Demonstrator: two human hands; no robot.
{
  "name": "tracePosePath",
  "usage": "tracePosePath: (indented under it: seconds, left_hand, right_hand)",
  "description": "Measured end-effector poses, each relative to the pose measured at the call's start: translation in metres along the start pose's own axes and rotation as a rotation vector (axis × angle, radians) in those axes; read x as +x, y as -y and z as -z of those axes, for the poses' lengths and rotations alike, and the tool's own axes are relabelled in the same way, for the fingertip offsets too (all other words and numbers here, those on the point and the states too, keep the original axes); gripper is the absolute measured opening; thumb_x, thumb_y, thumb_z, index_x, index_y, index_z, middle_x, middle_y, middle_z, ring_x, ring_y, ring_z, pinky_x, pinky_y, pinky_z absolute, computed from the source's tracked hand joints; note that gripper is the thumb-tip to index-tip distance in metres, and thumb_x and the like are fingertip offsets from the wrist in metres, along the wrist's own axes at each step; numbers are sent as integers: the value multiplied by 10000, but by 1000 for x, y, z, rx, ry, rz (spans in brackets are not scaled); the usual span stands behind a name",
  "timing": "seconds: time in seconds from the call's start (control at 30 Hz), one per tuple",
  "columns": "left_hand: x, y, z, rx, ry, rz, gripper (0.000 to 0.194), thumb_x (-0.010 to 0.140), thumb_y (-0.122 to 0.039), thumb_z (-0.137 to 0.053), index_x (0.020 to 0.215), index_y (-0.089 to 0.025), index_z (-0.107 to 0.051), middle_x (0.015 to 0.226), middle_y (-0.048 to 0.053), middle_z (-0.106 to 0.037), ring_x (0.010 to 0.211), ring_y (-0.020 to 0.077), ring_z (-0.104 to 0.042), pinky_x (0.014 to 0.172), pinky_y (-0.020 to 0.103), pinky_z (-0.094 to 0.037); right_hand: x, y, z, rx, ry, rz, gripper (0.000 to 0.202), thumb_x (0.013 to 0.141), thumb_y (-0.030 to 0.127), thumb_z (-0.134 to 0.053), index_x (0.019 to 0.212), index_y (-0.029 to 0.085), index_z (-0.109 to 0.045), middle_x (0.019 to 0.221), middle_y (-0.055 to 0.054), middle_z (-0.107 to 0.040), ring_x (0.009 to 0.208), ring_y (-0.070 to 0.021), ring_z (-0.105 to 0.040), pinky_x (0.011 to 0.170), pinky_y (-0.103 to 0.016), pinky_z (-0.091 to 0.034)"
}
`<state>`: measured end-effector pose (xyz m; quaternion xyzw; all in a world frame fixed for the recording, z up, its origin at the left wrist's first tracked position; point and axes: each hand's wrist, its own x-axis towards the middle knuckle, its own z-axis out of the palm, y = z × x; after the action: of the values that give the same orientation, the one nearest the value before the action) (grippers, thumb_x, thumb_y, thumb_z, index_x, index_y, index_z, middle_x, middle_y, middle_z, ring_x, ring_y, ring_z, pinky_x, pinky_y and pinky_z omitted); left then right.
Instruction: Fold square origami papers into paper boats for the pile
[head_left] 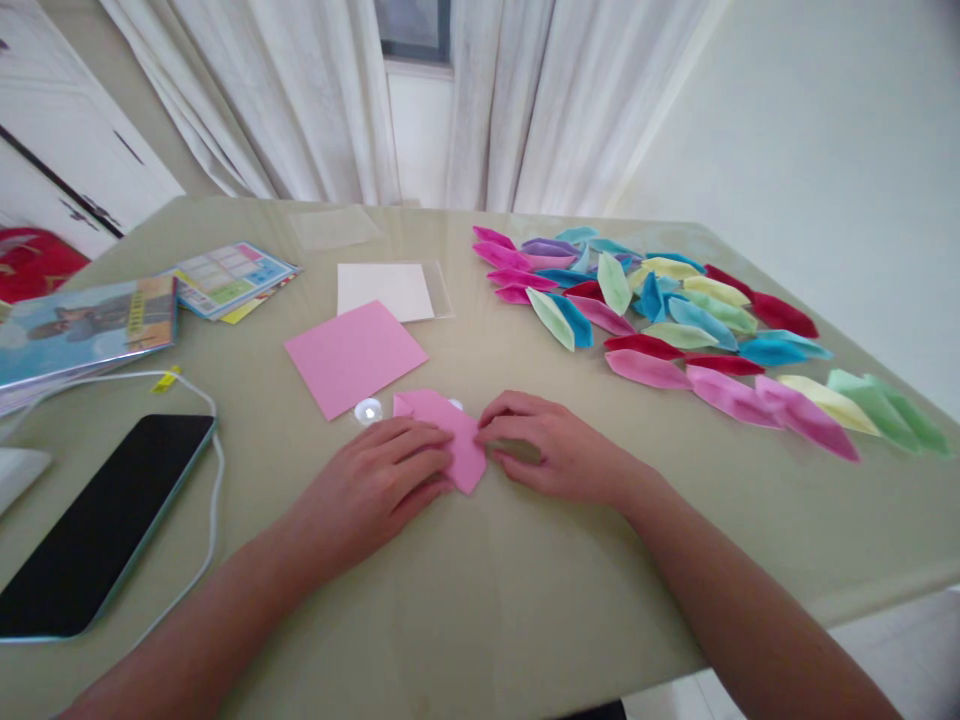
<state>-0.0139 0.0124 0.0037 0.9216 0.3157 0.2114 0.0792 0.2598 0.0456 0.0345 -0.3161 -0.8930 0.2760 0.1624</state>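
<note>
A partly folded sheet of pink origami paper (466, 455) lies on the table in front of me, its corners turned in. My left hand (390, 470) rests flat over its left part, fingers stretched out and hiding some of the paper. At the right edge, my right hand (551, 445) pinches the paper between bent fingertips and thumb. Just beyond lies a stack of square pink paper (356, 355), and behind it white paper (384, 290) in a clear sleeve. A shiny round spot (368, 411) shows beside my left hand.
Many folded paper boats (705, 330) in several colours spread over the table's right side. To the left are a black-screened phone (112, 520), a white cable (219, 470), a picture book (90, 325) and printed cards (232, 278). White curtains (300, 100) hang behind the table (465, 620).
</note>
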Motion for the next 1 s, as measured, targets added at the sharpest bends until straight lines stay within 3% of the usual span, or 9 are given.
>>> tracePosePath:
  seconds: [0.23, 0.43, 0.6, 0.77, 0.9, 1.0]
  left_hand:
    - [4, 2, -1, 41, -13, -45, 179, 1080, -231, -569, 1065, -200, -745, 1136, 66, -755, 1078, 253, -693, 1015, 474, -548]
    - [3, -1, -6, 70, -45, -36, 169, 1078, -219, -570, 1071, -180, -734, 1086, 65, -753, 1027, 257, -675, 980, 462, -546]
    - [2, 0, -6, 39, -73, -4, 177, 1086, -226, -556, 1044, -161, -715, 1052, 59, -755, 995, 247, -667, 1005, 455, -529]
    - [1, 3, 2, -3, 7, -20, 159, 1075, -286, -588, 1074, -184, -709, 1065, 51, -749, 985, 244, -674, 940, 425, -542]
    - [1, 5, 4, -6, 18, -60, 195, 1044, -373, -647, 1076, -190, -709, 1091, 55, -751, 1024, 256, -682, 1012, 458, -518]
    - [2, 4, 0, 10, 6, -82, 159, 1052, -338, -641, 1053, -198, -714, 1083, 45, -751, 1013, 244, -683, 1053, 470, -500]
  right_hand:
    - [0, -4, -5, -45, 10, 56, 164, 1021, 206, -661, 1153, 201, -759, 1270, -108, -697, 1184, -245, -662, 1020, -392, -554]
    - [1, -5, -6, -87, 10, 88, 147, 1038, 236, -657, 1145, 191, -747, 1261, -110, -697, 1171, -237, -655, 1001, -385, -556]
    - [3, 0, -13, -111, 26, 201, 192, 1019, 330, -709, 1133, 178, -737, 1211, -102, -725, 1123, -230, -669, 1003, -379, -547]
    - [5, 3, -20, -161, -43, 215, 155, 1079, 245, -597, 1087, 175, -735, 1111, -84, -778, 1031, -211, -707, 953, -368, -549]
    - [5, 3, -18, -142, -40, 194, 143, 1072, 230, -599, 1080, 179, -732, 1089, -91, -781, 1014, -212, -713, 940, -373, -553]
    - [5, 2, -15, -103, -15, 172, 117, 1057, 230, -623, 1077, 179, -727, 1092, -88, -773, 1015, -215, -710, 950, -372, -551]
